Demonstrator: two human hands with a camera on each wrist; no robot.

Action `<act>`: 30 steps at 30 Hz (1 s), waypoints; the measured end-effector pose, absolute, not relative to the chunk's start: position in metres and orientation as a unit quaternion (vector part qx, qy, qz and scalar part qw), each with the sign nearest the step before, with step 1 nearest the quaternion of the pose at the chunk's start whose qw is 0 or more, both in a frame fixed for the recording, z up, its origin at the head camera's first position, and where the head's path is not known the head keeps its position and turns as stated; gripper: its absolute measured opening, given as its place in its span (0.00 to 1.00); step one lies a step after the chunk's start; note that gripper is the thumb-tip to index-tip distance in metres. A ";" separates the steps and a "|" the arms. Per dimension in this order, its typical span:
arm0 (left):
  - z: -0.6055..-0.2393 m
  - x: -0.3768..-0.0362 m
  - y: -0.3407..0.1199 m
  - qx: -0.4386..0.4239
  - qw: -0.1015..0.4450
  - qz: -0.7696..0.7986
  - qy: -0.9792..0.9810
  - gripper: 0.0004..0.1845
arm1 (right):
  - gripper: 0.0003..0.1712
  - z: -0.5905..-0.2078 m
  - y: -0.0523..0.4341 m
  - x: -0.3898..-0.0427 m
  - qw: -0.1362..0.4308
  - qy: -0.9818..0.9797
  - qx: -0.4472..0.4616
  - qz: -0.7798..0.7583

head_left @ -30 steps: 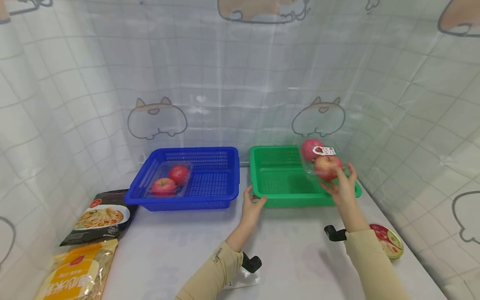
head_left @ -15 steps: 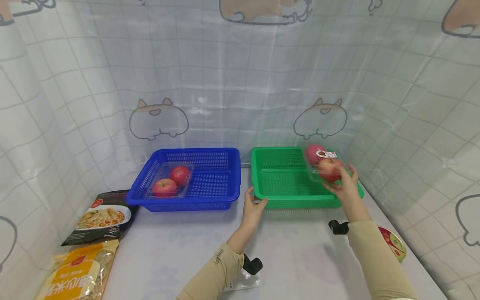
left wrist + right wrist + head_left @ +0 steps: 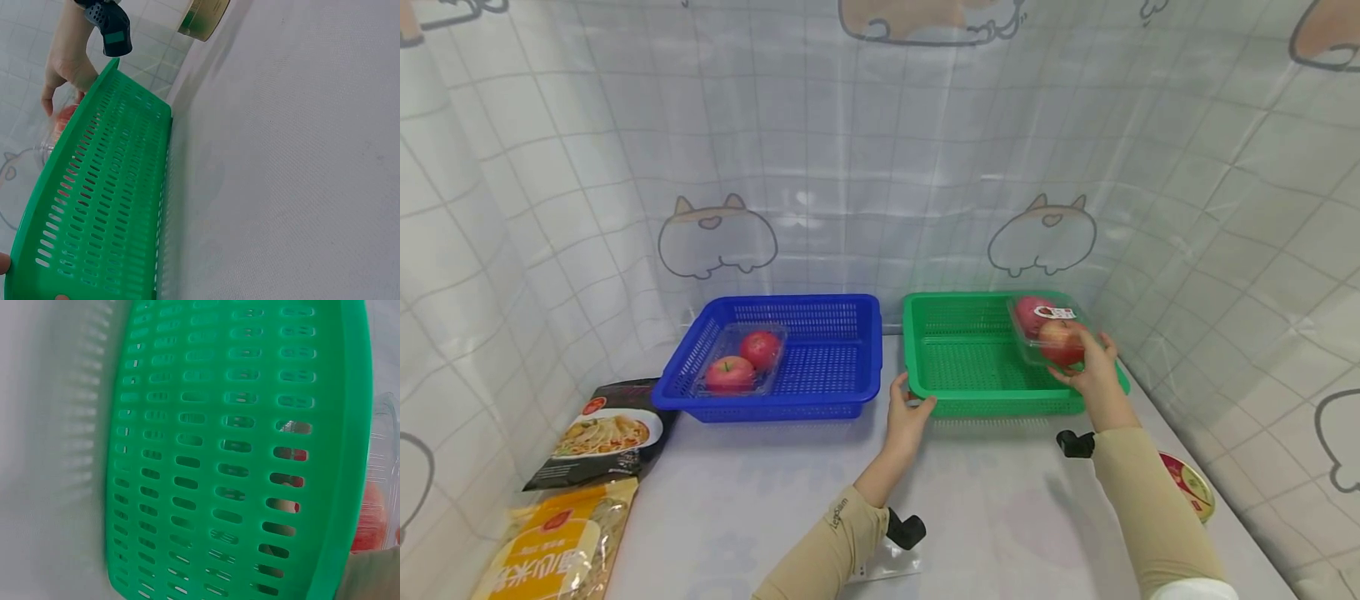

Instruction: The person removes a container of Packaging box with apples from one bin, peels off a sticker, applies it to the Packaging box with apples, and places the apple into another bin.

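Hiding part of tin [image 3: 1193, 490]: right sleeve [image 3: 1150, 512]; blue basket [image 3: 775, 412] beside green basket [image 3: 1000, 407].

Beige left sleeve [image 3: 823, 550] with dark lettering [image 3: 837, 512] near the cuff, matching right sleeve [image 3: 1150, 508] with some white fabric [image 3: 1195, 590] further up, plus stubby black gadgets [image 3: 907, 531] on both wrists.

From here the right hand [image 3: 1096, 371] hides part of an apple [image 3: 1057, 345], its sleeve [image 3: 1150, 508] part of a tin [image 3: 1192, 489], and the yellow bag [image 3: 553, 550] is cut off below.
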State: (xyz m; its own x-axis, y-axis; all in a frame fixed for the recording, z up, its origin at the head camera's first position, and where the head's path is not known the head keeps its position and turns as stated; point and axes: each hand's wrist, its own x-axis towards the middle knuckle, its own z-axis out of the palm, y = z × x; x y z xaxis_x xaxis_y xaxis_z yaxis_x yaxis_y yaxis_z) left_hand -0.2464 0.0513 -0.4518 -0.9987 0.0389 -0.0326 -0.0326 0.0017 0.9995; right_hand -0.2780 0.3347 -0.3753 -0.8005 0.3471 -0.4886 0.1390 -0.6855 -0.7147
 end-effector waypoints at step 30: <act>-0.455 -0.248 0.053 -0.004 0.027 0.711 0.703 0.36 | 0.40 -0.380 0.328 -0.293 0.047 -0.445 -0.397 0.801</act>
State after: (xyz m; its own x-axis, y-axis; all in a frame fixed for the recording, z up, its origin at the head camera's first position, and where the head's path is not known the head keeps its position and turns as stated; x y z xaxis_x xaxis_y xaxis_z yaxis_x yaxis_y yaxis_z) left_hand -0.2481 0.0527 -0.4553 -0.9985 0.0329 -0.0436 -0.0439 -0.0103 0.9990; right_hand -0.2930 0.3278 -0.3796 -0.6801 0.4296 -0.5940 0.2778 -0.5989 -0.7511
